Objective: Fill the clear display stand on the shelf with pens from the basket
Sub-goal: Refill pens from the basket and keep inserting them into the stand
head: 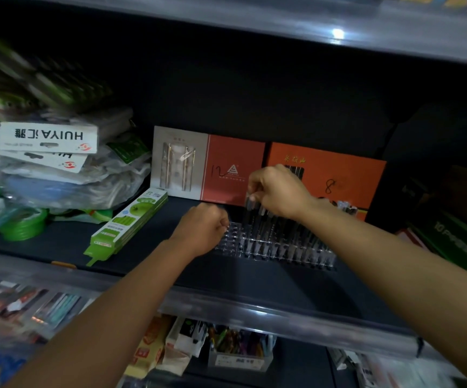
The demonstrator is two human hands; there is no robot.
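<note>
On the dark middle shelf (pixel 154 247), the clear display stand (pixel 257 242) sits in front of 2 orange gift boxes (pixel 324 175), its right side already packed with dark upright pens (pixel 282 228) and its left columns of holes showing empty. The right hand (pixel 277 191) hovers over the filled part, its fingers bent down and pinching the cap end of a pen (pixel 250 204) that stands at the boundary between full and empty holes. The left hand (pixel 201 229) is curled against the stand's left edge; whether it holds a pen or only steadies the stand I cannot tell. To seat this pen well, it should probably drop straight down into the nearest free hole, kept vertical so it does not rake its neighbours, with the left hand bracing the light stand against sliding. Room is tight behind, where the boxes stand close, and overhead, where the upper shelf (pixel 338 26) hangs. A green card pack (pixel 127 225) lies near on the left; the front lip is free. No basket is in view.
</note>
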